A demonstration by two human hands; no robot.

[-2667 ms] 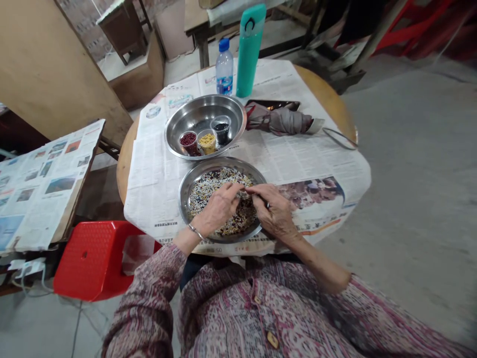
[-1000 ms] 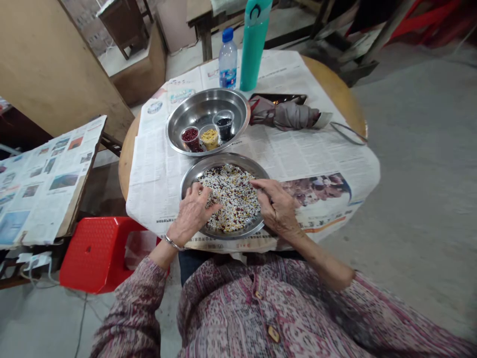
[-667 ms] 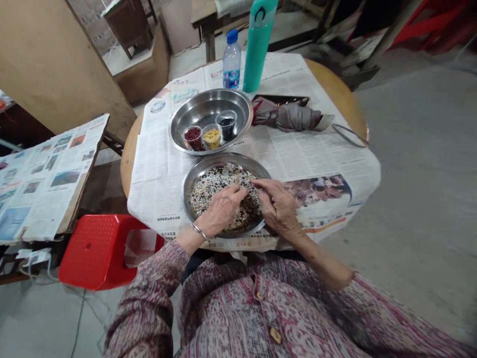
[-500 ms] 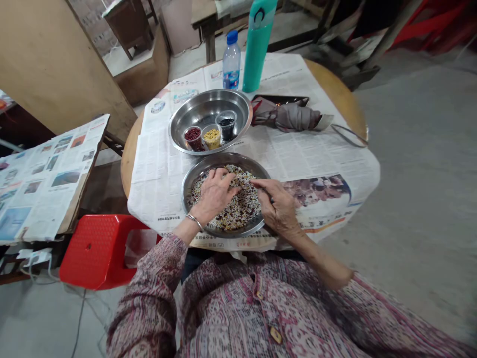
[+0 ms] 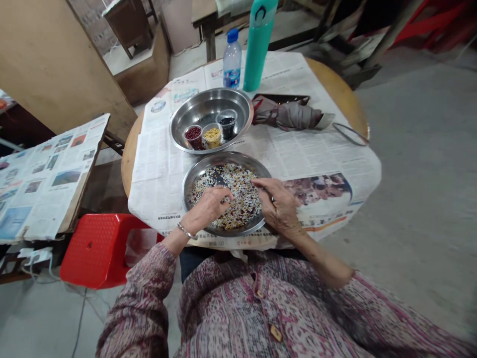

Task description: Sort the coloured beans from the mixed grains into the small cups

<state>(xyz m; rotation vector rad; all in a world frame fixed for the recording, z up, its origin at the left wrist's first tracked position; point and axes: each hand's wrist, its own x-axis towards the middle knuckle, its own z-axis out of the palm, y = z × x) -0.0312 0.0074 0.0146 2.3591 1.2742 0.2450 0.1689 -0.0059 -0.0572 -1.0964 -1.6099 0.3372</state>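
A steel basin (image 5: 189, 174) near the table's front edge holds a loose mix of white, yellow, dark red and black grains and beans (image 5: 238, 186). Over its left side is my left hand (image 5: 209, 206), with fingers curled in and thumb close to the fingertips; whatever is in them is too small to make out. My right hand (image 5: 278, 203), wearing a ring, rests at the basin's right rim with fingers bent together in a pinch; their contents are hidden. Behind, a larger steel basin (image 5: 186, 112) contains clear cups of red beans (image 5: 194, 136), yellow beans (image 5: 212, 137) and black beans (image 5: 226, 125).
Newspaper (image 5: 149, 164) covers the round table. A water bottle (image 5: 231, 59), a teal flask (image 5: 257, 47), a dark tray (image 5: 281, 99) and a grey cloth bundle (image 5: 290, 117) stand or lie toward the back. A red stool (image 5: 93, 248) is at the left.
My left hand has drawn back toward me and left, its fingers curling in from a spread pose on the grains. A dark gap among the grains now shows. My right hand has barely moved.
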